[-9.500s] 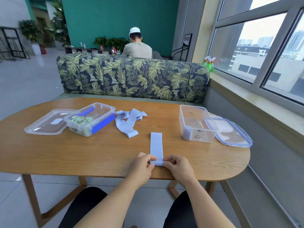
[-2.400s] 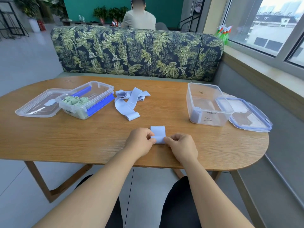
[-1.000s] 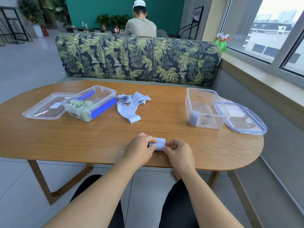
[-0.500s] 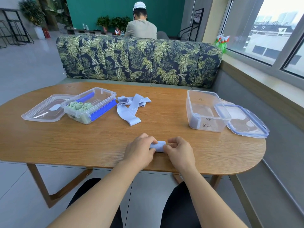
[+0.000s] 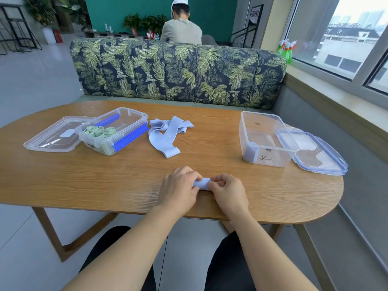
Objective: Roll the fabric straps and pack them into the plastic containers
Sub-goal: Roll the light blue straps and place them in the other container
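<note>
Near the front edge of the wooden table, the left hand and the right hand met over a rolled strap of pale lilac fabric. Both hands pinched it with curled fingers, one at each end, and only its middle showed between them. The roll lay on or just above the tabletop; I could not tell which.

Farther back, left of centre, lay a loose heap of lilac straps. One carried faint print, too small to read. Just left of the heap stood the left container, clear plastic with blue clips on its long sides, holding green rolls at its near-left end. Its clear lid lay flat beside it, touching its left side.

On the right stood the right container, open, with one lilac roll upright in its near-left corner. Dark handwritten marks showed on its near wall and another on its far wall; none were legible. A blue-rimmed lid lay against its right side.

Beyond the table stood a leaf-patterned sofa, with a seated person behind it, back turned. Green spray bottles stood on the window ledge at the far right. A framed sign leaned by the far wall, its lettering unreadable.
</note>
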`<action>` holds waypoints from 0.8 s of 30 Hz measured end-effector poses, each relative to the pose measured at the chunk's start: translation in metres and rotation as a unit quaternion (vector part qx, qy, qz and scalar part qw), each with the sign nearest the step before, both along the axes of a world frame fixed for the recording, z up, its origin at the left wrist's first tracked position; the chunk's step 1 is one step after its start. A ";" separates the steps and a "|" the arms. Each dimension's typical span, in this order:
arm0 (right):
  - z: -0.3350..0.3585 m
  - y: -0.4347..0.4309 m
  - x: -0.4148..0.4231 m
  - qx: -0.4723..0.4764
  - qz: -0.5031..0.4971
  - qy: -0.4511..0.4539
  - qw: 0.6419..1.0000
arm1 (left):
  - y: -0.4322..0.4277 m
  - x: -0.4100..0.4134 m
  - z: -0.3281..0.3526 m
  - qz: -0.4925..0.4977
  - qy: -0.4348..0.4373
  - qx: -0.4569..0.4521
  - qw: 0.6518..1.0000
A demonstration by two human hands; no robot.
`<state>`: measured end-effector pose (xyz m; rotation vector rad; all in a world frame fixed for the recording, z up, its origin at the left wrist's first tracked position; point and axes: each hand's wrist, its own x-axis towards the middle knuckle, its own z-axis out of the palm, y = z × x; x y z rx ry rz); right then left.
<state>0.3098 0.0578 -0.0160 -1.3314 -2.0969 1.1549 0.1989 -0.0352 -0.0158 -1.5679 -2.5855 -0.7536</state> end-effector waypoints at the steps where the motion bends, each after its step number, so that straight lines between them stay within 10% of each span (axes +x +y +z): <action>1: 0.000 0.000 0.000 -0.001 -0.007 0.003 1.000 | 0.001 -0.001 0.001 -0.002 -0.004 -0.005 1.000; 24: 0.004 0.008 -0.004 -0.023 0.003 -0.021 1.000 | 0.019 -0.013 0.016 -0.033 -0.149 -0.071 0.986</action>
